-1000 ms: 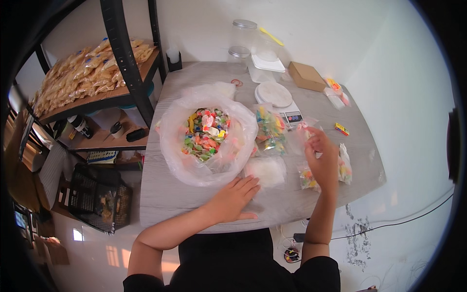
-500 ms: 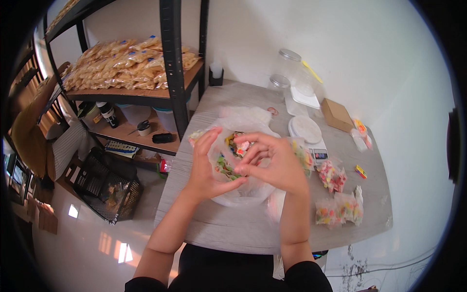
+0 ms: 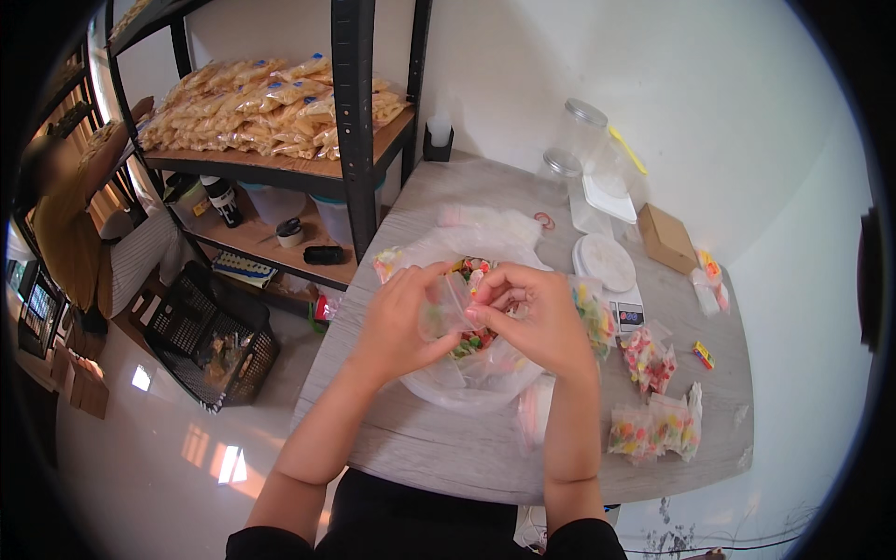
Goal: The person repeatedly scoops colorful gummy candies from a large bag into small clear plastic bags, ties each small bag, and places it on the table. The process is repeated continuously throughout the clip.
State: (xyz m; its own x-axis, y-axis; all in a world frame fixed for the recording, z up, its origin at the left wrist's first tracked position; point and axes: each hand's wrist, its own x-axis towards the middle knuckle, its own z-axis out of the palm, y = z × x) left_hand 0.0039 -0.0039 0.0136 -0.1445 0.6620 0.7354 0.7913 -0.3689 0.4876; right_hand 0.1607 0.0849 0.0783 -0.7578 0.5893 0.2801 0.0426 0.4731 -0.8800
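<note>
My left hand (image 3: 397, 317) is closed around a small clear plastic bag (image 3: 448, 306), held upright above a large bag. Thumb and forefinger of my right hand (image 3: 537, 317) pinch together at the small bag's edge, their tips partly hiding it. Beneath both hands, a large translucent plastic bag (image 3: 467, 397) lies spread open on the table, with colourful candies (image 3: 474, 345) inside. Beside my right wrist stand filled candy packets (image 3: 592, 313).
A kitchen scale (image 3: 627, 313) bears a round white lid (image 3: 605, 263). To the right lie more candy packets (image 3: 653, 425) and a cardboard box (image 3: 666, 237). Clear jars (image 3: 581, 126) stand behind. At left are a shelf of snack bags (image 3: 252, 112), a black basket (image 3: 210, 341) and another person (image 3: 79, 224).
My right fingers have closed from a loose curl into a pinch at the small bag, which now shows clearly between my hands. The whole view has shifted slightly.
</note>
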